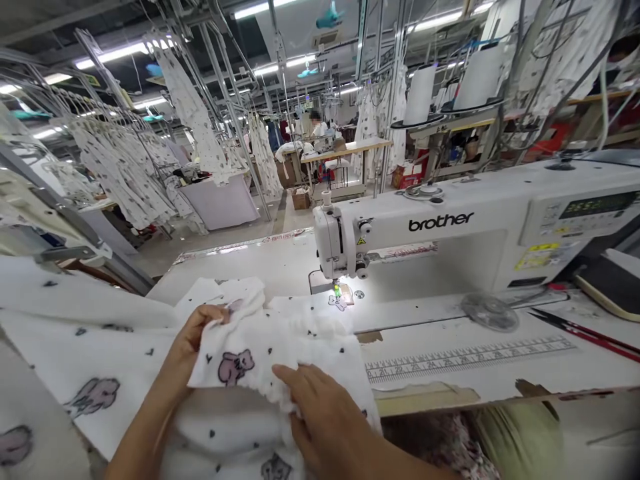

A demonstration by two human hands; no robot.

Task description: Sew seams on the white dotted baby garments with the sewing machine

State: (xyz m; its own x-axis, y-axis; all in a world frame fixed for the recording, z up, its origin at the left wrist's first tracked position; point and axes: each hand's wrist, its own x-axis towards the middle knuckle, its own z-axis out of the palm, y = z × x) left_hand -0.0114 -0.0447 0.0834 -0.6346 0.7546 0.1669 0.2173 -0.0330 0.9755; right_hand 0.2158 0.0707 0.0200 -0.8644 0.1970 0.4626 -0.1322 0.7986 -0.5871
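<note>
"What are the hands on?"

"Both hands are on one piece of white cloth (280, 353) printed with pink rabbits and small dark hearts. The left hand (205, 333) pinches a gathered fold between thumb and fingers (213, 320). The right hand (320, 417) lies on top of the cloth, its fingers (285, 375) close together and pressing down."

"Where's the cloth lying?"

"On the white table top (235, 263), in front of the needle, and it runs off the near edge."

"And the machine? Any writing?"

"There's one sewing machine (425, 227), with \"brother\" in black letters on its arm. A small rabbit-print scrap (338, 302) sits just below the presser foot (345, 290), under a bright light. A yellow label (537, 257) is too small to read."

"What else is nearby?"

"One pair of red-handled scissors (585, 337) lies at the right. A measuring tape (470, 360) runs along the table, with numbers from 21 up to about 27 readable. Two white thread cones (420, 93) stand behind the machine. Far back, one person (317, 127) is at another table, among rows of hanging garments (120, 173)."
</note>
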